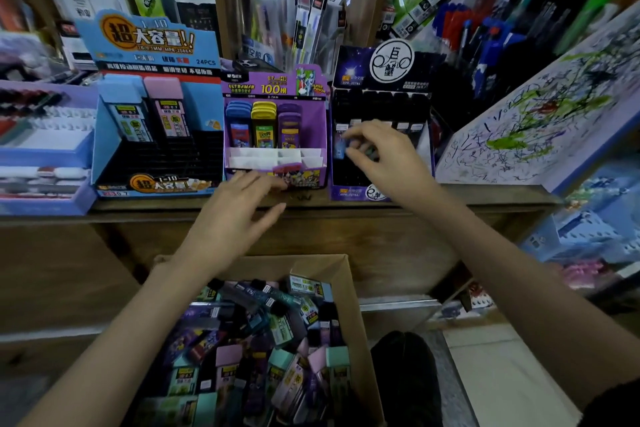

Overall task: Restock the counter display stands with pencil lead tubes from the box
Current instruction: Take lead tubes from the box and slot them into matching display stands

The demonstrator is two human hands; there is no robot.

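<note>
right hand (pixel 382 152) pinching tube (pixel 340 146), left hand (pixel 239 215) spread

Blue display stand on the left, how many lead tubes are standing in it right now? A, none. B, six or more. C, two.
C: only a blue-capped tube and a pink-capped tube stand in the blue display stand, side by side at the back, and the black slots in front of them hold nothing.

Blue stand (pixel 104 135), purple stand (pixel 321 125) and dark stand (pixel 381 71) are filling the desk (pixel 467 198) side by side, leaving a thin front strip. Right hand (pixel 384 156), pinching a tube (pixel 340 146), is covering the dark stand's slots; scribbled board (pixel 540 121) is crowding its right.
</note>
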